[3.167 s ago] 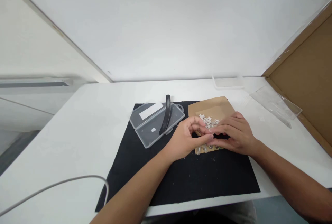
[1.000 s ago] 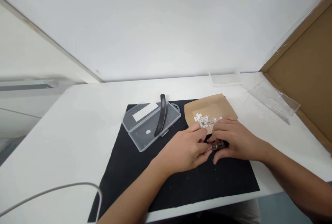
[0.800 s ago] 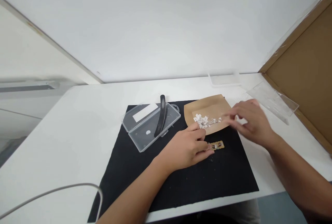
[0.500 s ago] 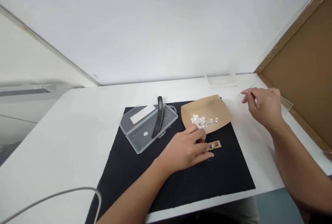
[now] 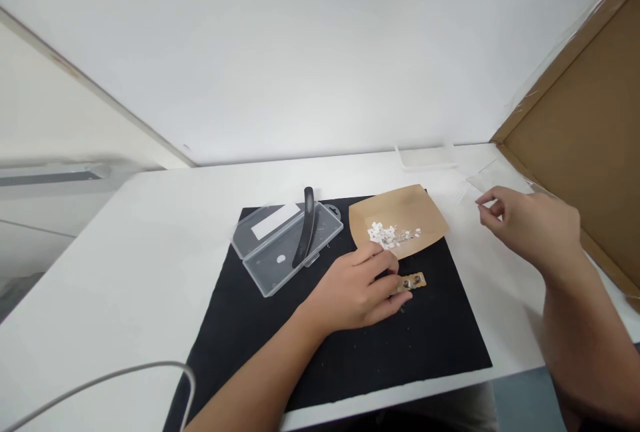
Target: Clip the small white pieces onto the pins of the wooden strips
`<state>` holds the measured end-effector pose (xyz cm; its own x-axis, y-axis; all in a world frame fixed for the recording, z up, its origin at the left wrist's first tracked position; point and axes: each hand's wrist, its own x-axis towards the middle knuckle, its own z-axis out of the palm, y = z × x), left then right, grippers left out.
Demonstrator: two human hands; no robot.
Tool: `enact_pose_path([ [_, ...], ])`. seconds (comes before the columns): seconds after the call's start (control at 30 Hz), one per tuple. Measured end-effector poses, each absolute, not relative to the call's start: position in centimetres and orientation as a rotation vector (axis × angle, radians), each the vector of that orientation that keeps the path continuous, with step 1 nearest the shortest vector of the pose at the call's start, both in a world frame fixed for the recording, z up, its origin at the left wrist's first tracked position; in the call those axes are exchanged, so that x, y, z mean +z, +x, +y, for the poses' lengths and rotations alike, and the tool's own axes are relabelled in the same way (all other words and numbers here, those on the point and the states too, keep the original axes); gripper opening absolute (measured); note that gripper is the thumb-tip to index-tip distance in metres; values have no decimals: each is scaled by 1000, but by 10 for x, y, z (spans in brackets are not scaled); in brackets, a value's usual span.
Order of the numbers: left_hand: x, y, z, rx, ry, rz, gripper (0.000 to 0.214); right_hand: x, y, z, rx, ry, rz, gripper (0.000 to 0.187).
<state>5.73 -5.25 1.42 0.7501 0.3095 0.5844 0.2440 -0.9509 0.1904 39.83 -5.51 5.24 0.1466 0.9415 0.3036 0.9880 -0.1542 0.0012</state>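
A small brown strip (image 5: 415, 281) with round metal parts lies on the black mat (image 5: 350, 352). My left hand (image 5: 357, 291) rests on the mat with its fingers curled, pinning the strip's left end. My right hand (image 5: 533, 224) hovers over the white table to the right of the mat. Its fingers are pinched together, and what they hold, if anything, is too small to see. Between the hands sits a brown paper tray (image 5: 417, 209) holding a pile of small white pieces (image 5: 390, 235).
An open clear plastic case (image 5: 273, 255) with a black curved tool (image 5: 305, 232) across it lies on the mat's far left. A clear tray (image 5: 425, 155) and a clear sheet (image 5: 493, 179) are at the back right. A cardboard panel (image 5: 590, 139) stands at the right. A white cable (image 5: 100, 379) curves at the near left.
My right hand left the strip, reached right to the clear sheet and has drawn back a little with fingers pinched. My left hand stayed on the strip.
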Motion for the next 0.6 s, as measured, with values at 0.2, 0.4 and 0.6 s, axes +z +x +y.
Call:
enact_pose_path([
  [0.2, 17, 58, -51, 1101, 2867, 464, 7, 50, 391, -52, -297, -2174, -1936, 18],
  [0.4, 22, 58, -53, 1142, 2878, 465, 6, 60, 391, -40, -395, -2151, -1429, 25],
  [0.6, 21, 57, -54, 1157, 2847, 461, 6, 63, 433, -33, -425, -2286, -1023, 21],
])
